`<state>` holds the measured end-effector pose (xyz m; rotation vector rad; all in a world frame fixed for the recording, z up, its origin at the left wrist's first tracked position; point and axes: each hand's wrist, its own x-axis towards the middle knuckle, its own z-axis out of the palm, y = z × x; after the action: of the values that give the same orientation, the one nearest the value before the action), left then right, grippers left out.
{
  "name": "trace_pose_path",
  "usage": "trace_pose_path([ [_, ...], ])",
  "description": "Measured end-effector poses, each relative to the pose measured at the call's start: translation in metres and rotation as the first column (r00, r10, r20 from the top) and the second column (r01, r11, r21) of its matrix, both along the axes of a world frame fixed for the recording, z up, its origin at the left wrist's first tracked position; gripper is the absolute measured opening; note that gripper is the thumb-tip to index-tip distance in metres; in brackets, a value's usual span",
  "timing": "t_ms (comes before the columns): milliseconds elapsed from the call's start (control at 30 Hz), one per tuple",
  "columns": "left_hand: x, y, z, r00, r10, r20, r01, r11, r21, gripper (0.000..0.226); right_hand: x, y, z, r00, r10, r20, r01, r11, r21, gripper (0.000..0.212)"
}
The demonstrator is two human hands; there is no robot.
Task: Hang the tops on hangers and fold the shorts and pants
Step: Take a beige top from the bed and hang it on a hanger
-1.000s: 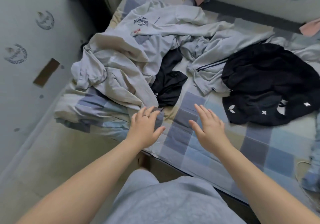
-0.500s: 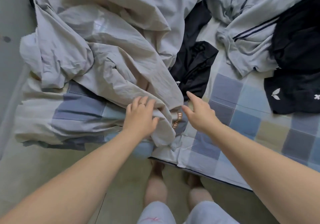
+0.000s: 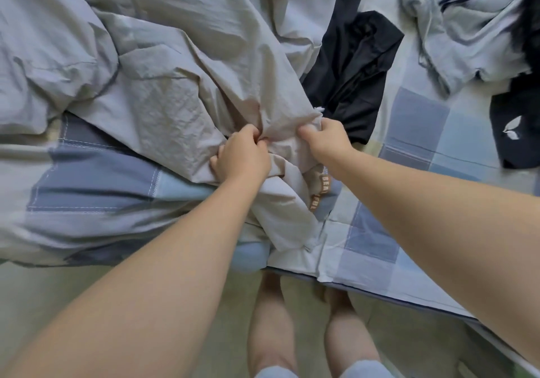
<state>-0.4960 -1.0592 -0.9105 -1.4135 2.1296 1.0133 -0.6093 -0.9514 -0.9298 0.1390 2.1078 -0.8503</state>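
Two hands, the left hand (image 3: pixel 241 155) and right hand (image 3: pixel 327 139), clench a crumpled beige garment (image 3: pixel 175 91) on the bed (image 3: pixel 418 120); nothing looks hung or folded yet

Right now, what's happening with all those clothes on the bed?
A person stands at the bed's edge sorting laundry. The left hand and right hand both grip the near end of a crumpled beige garment, bunching its cloth. Beside it on the checked sheet lie a black garment and a grey top with dark stripes, both loose. No hanger is in view, and nothing looks folded yet.
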Motion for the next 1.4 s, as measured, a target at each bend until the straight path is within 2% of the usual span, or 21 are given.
trace_pose_path([
  [100,0.014,0.002,0.023,0.996,0.025,-0.087,-0.022,0.999,0.039,0.016,0.001,0.005,0.029,1.0,0.0,-0.027,-0.001,0.999,-0.049,0.019],
  [200,0.03,0.013,0.055,0.964,0.08,-0.253,-0.058,0.994,0.09,0.019,0.0,0.024,0.065,1.0,0.006,-0.023,-0.009,0.995,-0.097,0.041],
  [300,0.039,0.031,0.094,0.912,0.172,-0.372,-0.136,0.983,0.12,0.019,0.004,0.046,0.11,1.0,0.021,-0.023,-0.024,0.988,-0.15,0.034],
  [500,0.025,0.081,0.179,0.719,0.51,-0.472,-0.447,0.859,0.248,0.027,0.005,0.092,0.21,0.998,-0.016,0.063,0.032,0.961,-0.275,0.025],
  [667,-0.005,0.134,0.264,0.6,0.606,-0.523,-0.5,0.794,0.346,0.017,-0.016,0.152,0.3,0.969,-0.152,0.192,0.224,0.869,-0.441,0.023],
  [733,-0.018,0.161,0.298,0.598,0.574,-0.56,-0.463,0.817,0.344,0.009,-0.029,0.187,0.341,0.961,-0.184,0.204,0.265,0.819,-0.509,0.023],
  [900,-0.051,0.242,0.372,0.649,0.336,-0.683,-0.222,0.942,0.252,0.008,-0.053,0.294,0.439,0.972,-0.226,0.061,0.219,0.784,-0.581,0.037],
  [1067,-0.093,0.329,0.426,0.583,0.209,-0.785,-0.023,0.97,0.241,0.007,-0.056,0.403,0.51,0.942,-0.334,-0.023,0.238,0.717,-0.655,0.032],
  [1233,-0.125,0.406,0.463,0.601,0.118,-0.79,0.202,0.934,0.294,0.009,-0.049,0.481,0.558,0.905,-0.425,-0.025,0.262,0.602,-0.755,0.031],
  [1333,-0.128,0.44,0.476,0.6,0.02,-0.8,0.376,0.875,0.304,0.008,-0.046,0.509,0.576,0.9,-0.434,-0.046,0.242,0.583,-0.776,0.037],
  [1400,-0.123,0.457,0.481,0.596,0.015,-0.802,0.43,0.838,0.336,0.02,-0.045,0.522,0.581,0.892,-0.449,-0.061,0.238,0.58,-0.779,0.034],
])
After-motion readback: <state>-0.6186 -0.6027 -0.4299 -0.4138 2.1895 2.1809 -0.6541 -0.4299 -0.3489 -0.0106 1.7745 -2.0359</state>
